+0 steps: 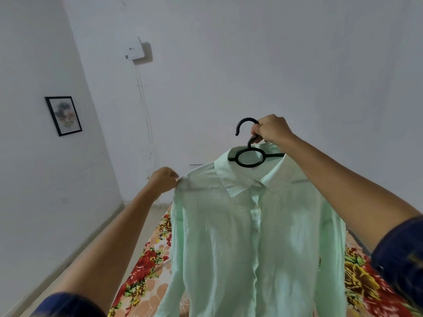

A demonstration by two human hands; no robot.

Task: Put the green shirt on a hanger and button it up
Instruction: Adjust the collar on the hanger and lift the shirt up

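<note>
A pale green shirt (256, 243) hangs in the air in front of me on a black plastic hanger (250, 156). Its front placket is closed down the middle and the collar is folded down. My right hand (271, 129) is closed around the neck of the hanger's hook and holds it up. My left hand (163, 179) pinches the shirt's left shoulder at the seam. The hanger's arms are hidden inside the shirt, and the right shoulder is partly covered by my right forearm.
Below the shirt lies a bed with a floral red and peach sheet (142, 271). A white wall stands behind, with a white box (135, 49) and wires on it. A framed picture (63, 116) hangs on the left wall.
</note>
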